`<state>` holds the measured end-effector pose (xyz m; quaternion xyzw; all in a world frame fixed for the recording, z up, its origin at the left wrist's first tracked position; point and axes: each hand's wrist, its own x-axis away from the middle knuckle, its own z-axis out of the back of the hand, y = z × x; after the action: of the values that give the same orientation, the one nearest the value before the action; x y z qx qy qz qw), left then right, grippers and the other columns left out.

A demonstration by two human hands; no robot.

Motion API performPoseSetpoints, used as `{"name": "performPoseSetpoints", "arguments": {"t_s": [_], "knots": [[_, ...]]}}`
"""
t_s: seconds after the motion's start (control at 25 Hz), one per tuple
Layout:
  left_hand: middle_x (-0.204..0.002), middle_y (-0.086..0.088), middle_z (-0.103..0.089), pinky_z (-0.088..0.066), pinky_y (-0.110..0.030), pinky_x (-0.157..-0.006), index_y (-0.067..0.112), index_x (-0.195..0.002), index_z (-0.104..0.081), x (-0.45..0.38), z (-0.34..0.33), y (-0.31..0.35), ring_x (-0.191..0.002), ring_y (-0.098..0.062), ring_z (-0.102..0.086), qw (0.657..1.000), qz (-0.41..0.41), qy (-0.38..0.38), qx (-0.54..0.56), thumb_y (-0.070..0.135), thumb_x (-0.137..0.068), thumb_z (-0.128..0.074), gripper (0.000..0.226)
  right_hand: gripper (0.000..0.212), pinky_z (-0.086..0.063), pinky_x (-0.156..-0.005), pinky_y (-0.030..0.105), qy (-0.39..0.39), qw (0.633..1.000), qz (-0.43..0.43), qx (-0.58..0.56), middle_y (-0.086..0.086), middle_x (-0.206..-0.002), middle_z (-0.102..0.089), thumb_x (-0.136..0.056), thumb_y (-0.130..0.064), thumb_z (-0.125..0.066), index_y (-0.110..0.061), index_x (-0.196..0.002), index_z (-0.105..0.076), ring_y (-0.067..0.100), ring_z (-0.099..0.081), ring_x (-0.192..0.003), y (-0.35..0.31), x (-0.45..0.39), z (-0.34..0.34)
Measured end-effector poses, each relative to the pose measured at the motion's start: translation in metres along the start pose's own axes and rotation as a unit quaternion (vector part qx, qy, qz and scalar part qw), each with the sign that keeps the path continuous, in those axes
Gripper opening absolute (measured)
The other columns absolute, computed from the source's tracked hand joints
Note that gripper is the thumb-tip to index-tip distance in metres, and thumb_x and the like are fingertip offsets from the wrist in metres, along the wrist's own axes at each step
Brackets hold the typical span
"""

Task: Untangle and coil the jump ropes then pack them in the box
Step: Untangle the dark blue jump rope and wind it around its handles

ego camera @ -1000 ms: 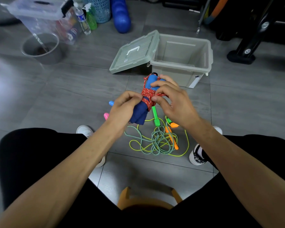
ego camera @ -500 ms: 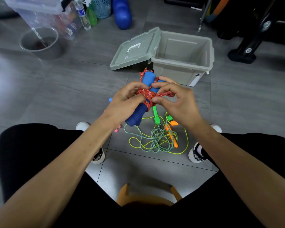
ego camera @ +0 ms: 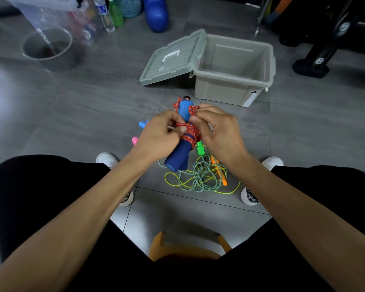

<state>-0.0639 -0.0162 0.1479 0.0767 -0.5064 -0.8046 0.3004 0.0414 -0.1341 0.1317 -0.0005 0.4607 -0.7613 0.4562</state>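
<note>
the step in hand looks like finishing the coil on the red speckled jump rope [ego camera: 189, 133], wound round its two blue foam handles [ego camera: 180, 152] and held up over the grey floor, near the middle of the view. the left hand [ego camera: 158, 138] grips the handles with its thumb pressed on the windings; the right hand [ego camera: 217, 131] pinches a small red loop at the far end of the bundle. next, i judge, that loop wants tucking so the coil holds, then the bundle goes into the open grey plastic box [ego camera: 234, 81], far and right, which looks bare inside. since half a second ago the right hand has lifted from the windings to the loop. the tangled green and yellow ropes [ego camera: 200, 178] lie untouched on the floor.
</note>
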Motion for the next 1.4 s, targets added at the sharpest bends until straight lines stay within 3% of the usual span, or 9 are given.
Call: {"name": "performPoseSetpoints", "arguments": {"t_s": [0.12, 0.24, 0.44, 0.68, 0.8, 1.0, 1.16, 1.28, 1.4], "knots": [[-0.080, 0.003, -0.066, -0.048, -0.025, -0.069, 0.025, -0.086, -0.060, -0.003, 0.003, -0.001, -0.075, -0.014, -0.062, 1.000, 0.011, -0.001, -0.009, 0.010, -0.091, -0.057, 0.016, 0.017, -0.047, -0.087, 0.021, 0.010, 0.999, -0.032, -0.019, 0.009, -0.079, -0.069, -0.088, -0.011, -0.063, 0.001, -0.079, -0.071, 0.019, -0.063, -0.087, -0.005, 0.000, 0.002], [-0.081, -0.004, -0.069, -0.047, -0.027, -0.066, 0.020, -0.089, -0.060, -0.001, 0.002, -0.002, -0.074, -0.018, -0.062, 0.999, 0.002, -0.019, -0.026, 0.006, -0.093, -0.051, 0.017, 0.015, -0.050, -0.075, 0.030, -0.007, 0.997, -0.076, -0.034, 0.007, -0.079, -0.069, -0.088, -0.015, -0.064, -0.004, -0.083, -0.074, 0.016, -0.062, -0.077, -0.012, 0.000, 0.007], [-0.082, -0.014, -0.065, -0.049, -0.042, -0.065, 0.009, -0.106, -0.052, 0.007, -0.007, -0.007, -0.076, -0.035, -0.060, 0.971, -0.112, 0.008, -0.210, 0.008, -0.090, -0.050, 0.016, 0.017, -0.050, -0.084, 0.020, 0.005, 0.979, -0.199, -0.051, -0.006, -0.082, -0.073, -0.081, -0.014, -0.070, -0.013, -0.098, -0.070, 0.000, -0.065, -0.084, -0.023, 0.002, 0.008], [-0.097, -0.011, -0.070, -0.050, -0.041, -0.063, 0.008, -0.113, -0.051, 0.014, -0.010, -0.007, -0.082, -0.038, -0.064, 0.953, -0.138, 0.045, -0.265, 0.009, -0.081, -0.058, 0.033, 0.013, -0.041, -0.076, 0.027, -0.026, 0.995, -0.053, 0.080, 0.007, -0.075, -0.067, -0.084, -0.008, -0.060, -0.008, -0.080, -0.072, 0.025, -0.055, -0.085, -0.014, 0.009, -0.003], [-0.094, -0.010, -0.071, -0.050, -0.041, -0.061, 0.010, -0.111, -0.052, 0.013, -0.012, -0.011, -0.080, -0.037, -0.066, 0.949, -0.147, 0.073, -0.269, 0.010, -0.080, -0.060, 0.033, 0.017, -0.037, -0.076, 0.026, -0.030, 0.992, -0.038, 0.113, 0.005, -0.074, -0.060, -0.088, -0.013, -0.056, -0.009, -0.081, -0.071, 0.026, -0.049, -0.088, -0.008, 0.010, -0.005], [-0.080, -0.015, -0.069, -0.032, -0.033, -0.054, 0.004, -0.108, -0.057, 0.017, -0.010, -0.009, -0.068, -0.042, -0.062, 0.938, -0.168, 0.106, -0.284, 0.010, -0.084, -0.060, 0.025, 0.016, -0.037, -0.074, 0.021, -0.052, 0.993, -0.065, 0.082, 0.002, -0.080, -0.047, -0.086, -0.015, -0.059, -0.010, -0.086, -0.074, 0.019, -0.042, -0.088, -0.009, 0.013, -0.005], [-0.070, -0.018, -0.067, -0.040, -0.035, -0.056, 0.003, -0.099, -0.057, 0.005, -0.009, -0.001, -0.065, -0.044, -0.061, 0.942, -0.193, 0.155, -0.228, 0.021, -0.093, -0.051, 0.020, 0.012, -0.040, -0.071, 0.030, -0.140, 0.990, 0.002, -0.028, 0.009, -0.069, -0.060, -0.073, -0.016, -0.066, -0.007, -0.066, -0.071, 0.017, -0.050, -0.073, -0.021, 0.032, -0.023], [-0.070, -0.008, -0.070, -0.050, -0.044, -0.067, 0.009, -0.094, -0.055, -0.002, -0.016, -0.009, -0.070, -0.035, -0.066, 0.970, -0.138, 0.147, -0.134, 0.017, -0.093, -0.049, 0.010, 0.014, -0.042, -0.078, 0.033, -0.229, 0.971, -0.005, -0.063, 0.016, -0.080, -0.066, -0.077, -0.009, -0.064, 0.001, -0.068, -0.070, 0.023, -0.056, -0.082, -0.031, 0.068, -0.058], [-0.073, -0.006, -0.070, -0.053, -0.032, -0.056, 0.014, -0.089, -0.057, -0.005, -0.006, -0.028, -0.061, -0.017, -0.066, 0.990, -0.033, 0.135, -0.037, 0.013, -0.092, -0.053, 0.005, 0.018, -0.037, -0.071, 0.029, -0.162, 0.980, -0.113, -0.010, 0.014, -0.077, -0.056, -0.079, -0.014, -0.060, 0.001, -0.071, -0.066, 0.027, -0.054, -0.077, -0.003, 0.061, -0.056]]}}
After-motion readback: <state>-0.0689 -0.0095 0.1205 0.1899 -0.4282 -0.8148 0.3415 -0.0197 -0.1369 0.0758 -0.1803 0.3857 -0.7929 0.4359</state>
